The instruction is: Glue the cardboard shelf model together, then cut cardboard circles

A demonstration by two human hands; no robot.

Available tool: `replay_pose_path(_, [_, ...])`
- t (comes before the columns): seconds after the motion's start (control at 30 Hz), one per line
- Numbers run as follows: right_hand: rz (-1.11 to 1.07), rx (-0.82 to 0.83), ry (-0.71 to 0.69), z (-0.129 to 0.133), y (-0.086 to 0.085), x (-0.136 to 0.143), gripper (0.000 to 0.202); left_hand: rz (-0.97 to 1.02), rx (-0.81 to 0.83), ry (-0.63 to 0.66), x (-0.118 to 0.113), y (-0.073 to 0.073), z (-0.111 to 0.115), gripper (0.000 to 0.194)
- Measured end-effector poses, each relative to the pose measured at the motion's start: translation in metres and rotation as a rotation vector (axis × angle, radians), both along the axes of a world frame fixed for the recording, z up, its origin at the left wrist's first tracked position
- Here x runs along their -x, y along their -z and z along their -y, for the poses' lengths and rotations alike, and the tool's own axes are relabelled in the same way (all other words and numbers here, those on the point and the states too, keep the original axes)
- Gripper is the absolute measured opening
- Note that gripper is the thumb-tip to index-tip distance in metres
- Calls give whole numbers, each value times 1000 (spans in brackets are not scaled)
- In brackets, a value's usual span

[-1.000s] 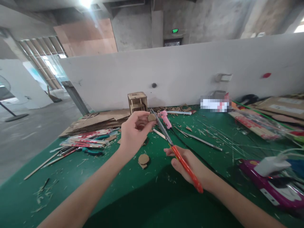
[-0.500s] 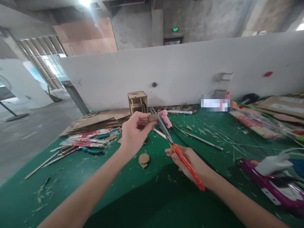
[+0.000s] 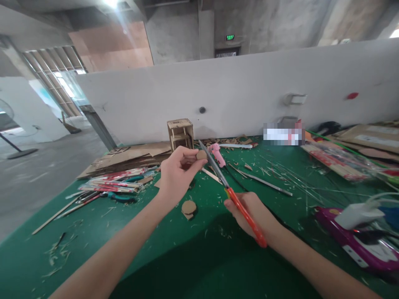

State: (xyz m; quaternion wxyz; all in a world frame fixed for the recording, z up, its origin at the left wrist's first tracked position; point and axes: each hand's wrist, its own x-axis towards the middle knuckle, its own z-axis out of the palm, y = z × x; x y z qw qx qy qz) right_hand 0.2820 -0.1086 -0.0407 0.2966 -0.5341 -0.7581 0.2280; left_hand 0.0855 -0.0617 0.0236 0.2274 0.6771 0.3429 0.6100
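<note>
Between the thumb and fingers of my left hand [image 3: 176,172] is a small round cardboard disc [image 3: 201,155], held above the table. My right hand [image 3: 249,207] grips scissors [image 3: 220,174] with red-orange handles; their blades point up and left, beside the disc's right edge, and look nearly closed. On the green table below lies another cardboard disc [image 3: 188,207], with a scrap of cardboard under it. Behind my left hand stands a small box-like cardboard structure [image 3: 180,131]. A pink glue gun [image 3: 217,155] rests just beyond the scissor blades.
Packaged sticks [image 3: 112,181] and teal-handled pliers [image 3: 121,197] lie at left, near stacked cardboard sheets [image 3: 131,155]. A purple power strip [image 3: 346,241] with plugs and cables sits at right. A white partition [image 3: 243,95] borders the table's back. Shavings are scattered across the green surface.
The scissor blades have drawn closer together, and my right-hand fingers have curled in. My left hand with the disc has hardly moved.
</note>
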Motion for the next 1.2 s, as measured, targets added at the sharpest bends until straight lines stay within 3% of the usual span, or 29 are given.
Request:
replay_pose_path(0.17, [-45,32,29,-2,2,-2,53,81,75,45,-4,-5,2,20])
replay_pose_path(0.5, [-232,77,45,-4,13,-4,54,497,444,245,2,-9,-6,21])
replay_pose_path(0.67, [-250,91,66,-7,20,-4,55,542,541,211,3,-7,-10,16])
replay_pose_path(1.0, [-273,123,64,-6,18,-5,56,558,493,247,0,-7,-13,18])
replay_pose_path(1.2, [-327,172,47,-10,14,-3,60,306,303,109,2,-8,-8,26])
